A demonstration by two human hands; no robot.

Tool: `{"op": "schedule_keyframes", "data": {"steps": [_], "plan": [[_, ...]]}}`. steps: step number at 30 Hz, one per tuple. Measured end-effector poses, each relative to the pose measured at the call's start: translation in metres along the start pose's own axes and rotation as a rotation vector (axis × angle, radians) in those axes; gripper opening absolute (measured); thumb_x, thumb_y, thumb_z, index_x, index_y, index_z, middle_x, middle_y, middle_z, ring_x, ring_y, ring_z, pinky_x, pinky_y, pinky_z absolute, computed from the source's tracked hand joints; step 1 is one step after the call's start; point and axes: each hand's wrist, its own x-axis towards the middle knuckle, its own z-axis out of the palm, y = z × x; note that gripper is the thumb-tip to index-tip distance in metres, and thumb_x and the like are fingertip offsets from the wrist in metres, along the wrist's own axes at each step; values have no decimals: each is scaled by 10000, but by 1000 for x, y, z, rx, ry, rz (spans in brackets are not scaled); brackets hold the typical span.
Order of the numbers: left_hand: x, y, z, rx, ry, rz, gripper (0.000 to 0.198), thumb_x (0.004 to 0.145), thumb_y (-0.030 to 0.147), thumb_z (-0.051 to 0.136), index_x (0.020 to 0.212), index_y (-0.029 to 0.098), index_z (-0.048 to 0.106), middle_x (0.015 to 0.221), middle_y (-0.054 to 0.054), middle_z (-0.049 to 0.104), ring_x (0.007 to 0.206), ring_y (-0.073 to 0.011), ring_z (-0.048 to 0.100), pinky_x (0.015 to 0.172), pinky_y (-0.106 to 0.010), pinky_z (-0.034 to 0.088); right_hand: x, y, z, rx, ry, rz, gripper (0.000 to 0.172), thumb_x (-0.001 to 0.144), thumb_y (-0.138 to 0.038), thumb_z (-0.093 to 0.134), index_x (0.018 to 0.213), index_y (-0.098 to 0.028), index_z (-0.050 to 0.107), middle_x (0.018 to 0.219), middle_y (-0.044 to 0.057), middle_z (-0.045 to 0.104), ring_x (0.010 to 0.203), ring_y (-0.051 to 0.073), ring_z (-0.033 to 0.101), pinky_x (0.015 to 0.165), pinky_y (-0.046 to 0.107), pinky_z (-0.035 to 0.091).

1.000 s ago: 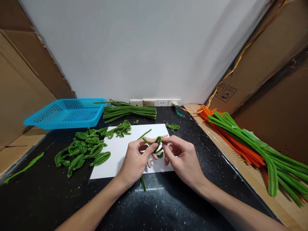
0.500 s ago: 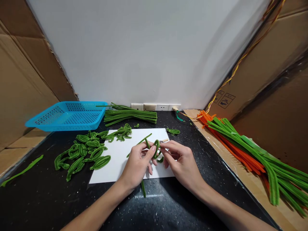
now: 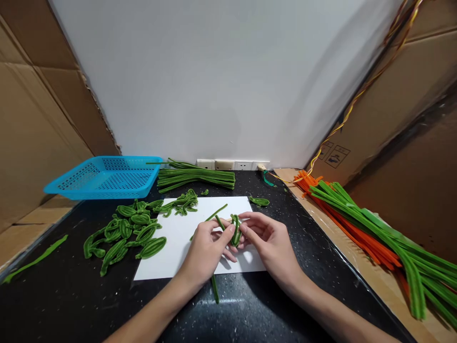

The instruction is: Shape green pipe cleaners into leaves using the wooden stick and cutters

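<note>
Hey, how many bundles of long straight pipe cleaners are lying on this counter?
2. One bundle of straight green fuzzy pipe cleaners lies at the back by the wall sockets; one mixed orange-and-green bundle lies on the cardboard at right, partly out of view.

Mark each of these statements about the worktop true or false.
1. The left hand and the right hand both pinch a green pipe cleaner above the paper. True.
2. The basket is red. False: it is blue.
3. Folded green pieces lie left of the paper. True.
4. The orange stems lie in the basket. False: they lie far right on cardboard, under long green stems.
</note>
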Motion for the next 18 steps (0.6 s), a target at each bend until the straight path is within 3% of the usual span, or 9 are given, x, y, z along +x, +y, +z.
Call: {"op": "schedule_keyframes", "data": {"steps": [3,9,14,18], "plan": [[2,-2,-3,23,-15,-52,504,827,595,756,873,102,662,721,-79,703,572,-180,703,487,-281,634,1,0,-2,-4,-10,13,329,818,-426,856,1009,-175,762,798,47,750,646,168,694,638,301,630],[1,1,-3,-16,-3,26,433,860,519,765,1017,138,632,734,-19,671,579,-151,656,444,-233,586,-3,1,-3,-138,-88,-18,293,933,-418,735,1118,-192,706,889,39,731,626,157,678,601,299,601],[0,4,-3,-15,-34,65,359,898,495,737,927,156,622,711,21,593,573,-135,632,438,-219,576,-9,-4,0,-387,-127,-112,267,986,-303,631,1231,-206,673,862,21,732,655,157,661,615,285,542],[0,1,-6,25,-52,64,311,892,443,752,904,163,617,703,44,535,540,-117,581,425,-228,577,-11,-7,0,-486,-117,-202,233,980,-238,607,1193,-210,695,854,15,744,654,151,640,623,279,516]]}}
